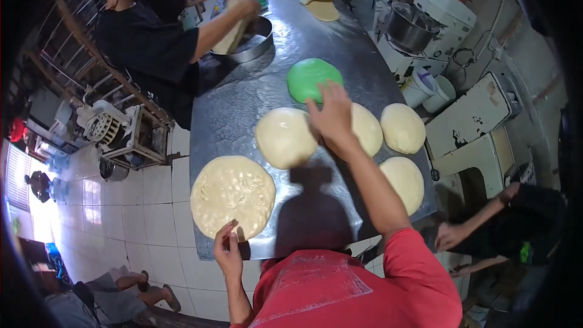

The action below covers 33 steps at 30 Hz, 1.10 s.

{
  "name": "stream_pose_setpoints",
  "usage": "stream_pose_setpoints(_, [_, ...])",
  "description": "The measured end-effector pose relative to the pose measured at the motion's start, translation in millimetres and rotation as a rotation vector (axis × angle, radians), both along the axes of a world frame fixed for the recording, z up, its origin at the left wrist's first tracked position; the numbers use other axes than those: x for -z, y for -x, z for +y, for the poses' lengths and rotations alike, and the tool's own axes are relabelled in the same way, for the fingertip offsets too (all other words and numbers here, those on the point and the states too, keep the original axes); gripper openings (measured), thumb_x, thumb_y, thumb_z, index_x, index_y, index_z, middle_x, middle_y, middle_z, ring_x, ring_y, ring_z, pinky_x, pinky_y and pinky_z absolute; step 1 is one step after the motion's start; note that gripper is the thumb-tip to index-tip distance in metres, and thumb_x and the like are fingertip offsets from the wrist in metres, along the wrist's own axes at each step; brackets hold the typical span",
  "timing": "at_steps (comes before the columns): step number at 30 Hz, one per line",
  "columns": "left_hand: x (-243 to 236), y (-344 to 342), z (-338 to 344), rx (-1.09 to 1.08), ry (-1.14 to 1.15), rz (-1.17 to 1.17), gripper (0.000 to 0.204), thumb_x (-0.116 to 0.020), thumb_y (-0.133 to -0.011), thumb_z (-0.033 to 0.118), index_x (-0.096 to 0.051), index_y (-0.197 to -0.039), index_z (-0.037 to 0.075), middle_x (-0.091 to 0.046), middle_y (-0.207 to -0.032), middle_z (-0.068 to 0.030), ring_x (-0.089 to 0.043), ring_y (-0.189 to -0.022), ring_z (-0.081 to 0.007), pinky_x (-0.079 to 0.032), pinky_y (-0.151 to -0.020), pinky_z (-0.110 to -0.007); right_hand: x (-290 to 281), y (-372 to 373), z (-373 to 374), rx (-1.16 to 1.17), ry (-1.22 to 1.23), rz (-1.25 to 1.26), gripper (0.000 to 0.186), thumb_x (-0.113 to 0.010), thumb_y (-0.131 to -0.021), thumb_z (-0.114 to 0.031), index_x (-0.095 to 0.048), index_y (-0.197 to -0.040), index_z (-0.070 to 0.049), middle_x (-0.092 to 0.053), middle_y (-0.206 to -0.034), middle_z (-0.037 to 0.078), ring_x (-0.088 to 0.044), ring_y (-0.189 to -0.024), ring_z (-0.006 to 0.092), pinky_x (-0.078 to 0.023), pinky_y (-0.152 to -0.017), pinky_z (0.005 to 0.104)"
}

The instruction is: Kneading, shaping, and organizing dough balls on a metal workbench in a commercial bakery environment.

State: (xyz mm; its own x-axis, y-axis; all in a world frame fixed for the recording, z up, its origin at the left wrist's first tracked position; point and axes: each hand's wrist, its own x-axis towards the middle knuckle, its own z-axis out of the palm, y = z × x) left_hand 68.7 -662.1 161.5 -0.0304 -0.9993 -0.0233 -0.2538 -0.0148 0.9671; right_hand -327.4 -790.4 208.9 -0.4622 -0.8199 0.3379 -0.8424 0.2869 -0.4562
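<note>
My right hand [333, 112] reaches over the metal table, fingers stretched, the tips at the near edge of a round green dough [311, 79]. Whether they press on it I cannot tell. My left hand [228, 250] is at the front rim of a wide, flattened pale dough [232, 194] with a dimpled top. Its thumb and fingers are apart, and nothing shows between them. A smooth pale dough ball [285, 138] lies left of my right hand. Another dough ball [366, 130] is partly hidden behind my right wrist. Two more, an upper dough ball [403, 129] and a lower dough ball [402, 185], sit rightward.
Across the metal table [243, 94], a person at the left handles dough over a round metal pan [252, 45]. Thin dough sheets [322, 9] lie at the far end by another person. A mixer [413, 27] and buckets [420, 87] stand right. Another person is at the lower right.
</note>
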Motion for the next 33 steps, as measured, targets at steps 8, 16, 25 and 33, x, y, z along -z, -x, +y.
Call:
stream_pose_setpoints(8, [-13.5,-10.5,-44.9,0.116,0.145,-0.041,0.018,-0.058,-0.093,0.003,-0.065,-0.109,-0.002,-0.069,-0.119,-0.013,-0.064,-0.105,-0.0229,-0.049,-0.093,-0.031,110.3,-98.9,-29.5,-0.272,-0.067,0.23,0.072,-0.046,-0.095,-0.051,-0.041,-0.15,-0.005,-0.029,-0.16,0.021,-0.027,-0.148,0.0399,-0.017,-0.117,0.0621])
stream_pose_setpoints(16, [-2.7,-67.0,-47.0,-0.152,-0.002,-0.011,0.018,-0.059,-0.097,0.011,-0.066,-0.107,-0.001,-0.068,-0.115,-0.0134,-0.062,-0.105,-0.0209,-0.048,-0.095,-0.032,103.7,-32.1,-25.9,-0.054,-0.287,0.082,0.073,-0.041,-0.097,-0.059,-0.033,-0.156,-0.016,-0.022,-0.164,0.016,-0.018,-0.148,0.0499,-0.014,-0.116,0.0665])
stream_pose_setpoints(25, [-35.1,-21.1,-89.2,0.13,0.191,-0.062,0.017,-0.06,-0.092,0.008,-0.068,-0.105,-0.001,-0.07,-0.112,-0.0127,-0.065,-0.102,-0.0246,-0.049,-0.092,-0.032,99.4,-118.7,-33.6,-0.305,0.064,0.41,0.068,-0.064,-0.085,-0.04,-0.05,-0.143,-0.007,-0.041,-0.151,0.025,-0.031,-0.143,0.0446,-0.027,-0.111,0.0671])
stream_pose_setpoints(33, [-5.1,-52.7,-68.7,0.114,0.139,-0.124,0.019,-0.061,-0.093,0.01,-0.068,-0.105,-0.002,-0.07,-0.11,-0.0124,-0.065,-0.099,-0.0241,-0.05,-0.091,-0.033,47.3,-13.7,146.7,0.061,-0.057,-0.285,0.042,-0.067,-0.082,-0.02,-0.062,-0.12,-0.001,-0.061,-0.127,0.019,-0.058,-0.104,0.0366,-0.043,-0.091,0.0478])
